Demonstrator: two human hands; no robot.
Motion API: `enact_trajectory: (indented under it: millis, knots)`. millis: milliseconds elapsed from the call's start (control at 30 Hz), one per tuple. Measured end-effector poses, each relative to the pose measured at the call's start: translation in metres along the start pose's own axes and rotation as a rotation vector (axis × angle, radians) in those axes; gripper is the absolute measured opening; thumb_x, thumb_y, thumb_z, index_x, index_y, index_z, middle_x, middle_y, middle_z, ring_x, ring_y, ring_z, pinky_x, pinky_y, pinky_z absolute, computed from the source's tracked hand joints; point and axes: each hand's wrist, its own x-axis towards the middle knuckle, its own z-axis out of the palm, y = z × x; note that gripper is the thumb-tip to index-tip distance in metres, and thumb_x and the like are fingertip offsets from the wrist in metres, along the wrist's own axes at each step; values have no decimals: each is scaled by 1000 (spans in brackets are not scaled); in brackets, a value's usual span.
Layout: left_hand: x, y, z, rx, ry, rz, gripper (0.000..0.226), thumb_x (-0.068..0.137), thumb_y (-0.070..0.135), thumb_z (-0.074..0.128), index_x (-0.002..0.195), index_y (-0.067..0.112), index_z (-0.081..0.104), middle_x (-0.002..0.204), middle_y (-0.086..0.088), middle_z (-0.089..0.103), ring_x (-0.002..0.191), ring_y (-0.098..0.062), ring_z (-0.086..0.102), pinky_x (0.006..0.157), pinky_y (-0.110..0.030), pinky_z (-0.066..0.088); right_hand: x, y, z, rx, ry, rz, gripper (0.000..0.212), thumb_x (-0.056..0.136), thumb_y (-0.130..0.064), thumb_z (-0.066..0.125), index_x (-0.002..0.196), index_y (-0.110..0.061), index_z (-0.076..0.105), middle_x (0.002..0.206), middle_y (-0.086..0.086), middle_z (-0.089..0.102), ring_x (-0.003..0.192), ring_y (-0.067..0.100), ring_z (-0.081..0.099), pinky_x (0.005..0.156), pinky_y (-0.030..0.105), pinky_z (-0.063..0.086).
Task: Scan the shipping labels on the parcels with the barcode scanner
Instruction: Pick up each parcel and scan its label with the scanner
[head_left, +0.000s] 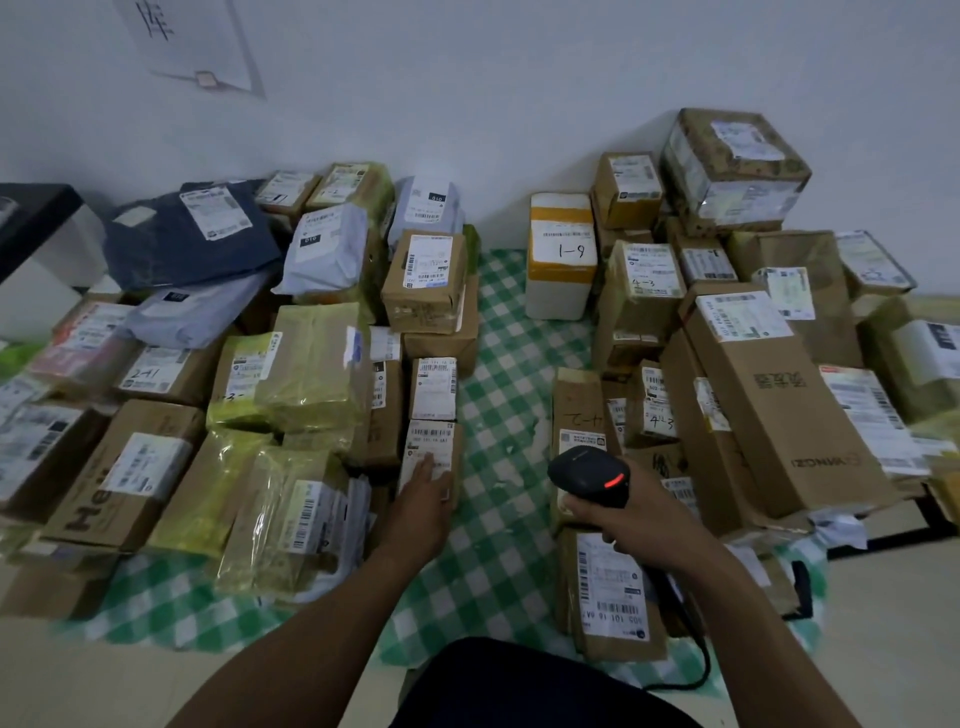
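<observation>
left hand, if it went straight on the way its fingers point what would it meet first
The left hand rests on a labelled box; straight on, it would likely meet the next box beyond it, though depth is unclear.

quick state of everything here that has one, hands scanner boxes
small box, closed, label facing up
left hand, open, fingers flat on small box label
barcode scanner, held, red light on
right hand, gripping barcode scanner
foam box, upright, yellow tape round it, marked 1-9
checked cloth, spread flat
</observation>
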Motion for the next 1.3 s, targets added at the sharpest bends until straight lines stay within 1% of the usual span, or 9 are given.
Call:
enact_trajectory:
  millis: [233, 367, 467, 600, 733, 967, 1133, 1200, 1300]
  knots:
    - [-17, 51, 17, 20, 78, -33, 64, 103, 7, 45, 163, 19, 23, 172, -11, 12, 159, -28, 4, 127, -42, 10, -24, 11, -18, 36, 104, 19, 31, 94, -29, 76, 119, -36, 60, 99, -6, 72, 72, -3, 67, 57, 14, 50]
    - [-49, 112, 17, -372, -8, 5, 48, 103, 37, 60, 148, 23, 50, 155, 2, 46, 131, -8, 44, 111, -23, 32, -40, 24, -25, 47, 140, 20, 32, 95, -27, 74, 124, -31, 59, 92, -16, 66, 74, -10, 63, 60, 8, 45]
    - [-72, 140, 21, -513, -175, 19, 64, 93, 49, 71, 149, 31, 46, 141, 14, 49, 119, -3, 49, 99, -24, 44, -51, 30, -25, 75, 161, 35, 34, 96, -32, 73, 119, -43, 51, 97, -19, 62, 83, -5, 59, 65, 11, 42]
    - [-83, 142, 39, -598, -345, 85, 71, 82, 34, 88, 129, 56, 39, 125, 41, 46, 111, 13, 55, 98, -18, 51, -59, 39, -21, 110, 163, 55, 39, 94, -39, 74, 114, -53, 43, 109, -23, 61, 92, -5, 58, 71, 15, 43]
    - [-85, 138, 44, -819, -429, -30, 61, 91, 28, 79, 120, 69, 46, 135, 19, 58, 120, -13, 65, 91, -42, 62, -64, 47, -17, 131, 148, 87, 41, 94, -38, 75, 118, -49, 43, 110, -20, 61, 91, -2, 59, 74, 18, 45]
    - [-83, 130, 39, -1012, -398, -285, 49, 106, 13, 51, 142, 45, 38, 130, -2, 66, 112, -24, 68, 78, -45, 61, -66, 51, -14, 109, 171, 117, 37, 93, -38, 76, 115, -44, 47, 106, -17, 65, 89, 3, 63, 72, 22, 48]
    - [-83, 125, 40, -1082, -399, -357, 38, 102, 19, 63, 134, 34, 48, 125, -6, 69, 110, -27, 69, 73, -40, 60, -60, 51, -5, 129, 125, 118, 33, 93, -33, 78, 122, -38, 62, 97, -13, 76, 80, 5, 72, 74, 24, 59]
    - [-82, 119, 39, -1070, -356, -331, 39, 97, 18, 71, 130, 25, 51, 123, -4, 70, 104, -26, 72, 74, -35, 59, -58, 48, -4, 133, 113, 84, 34, 93, -33, 77, 118, -48, 59, 104, -21, 73, 92, -8, 68, 78, 13, 53]
    - [-82, 111, 29, -982, -363, -273, 40, 89, 18, 80, 116, 13, 51, 118, -5, 71, 98, -22, 72, 72, -29, 56, -53, 43, -8, 125, 100, 43, 38, 92, -35, 78, 120, -54, 59, 118, -29, 69, 113, -9, 62, 97, 20, 50]
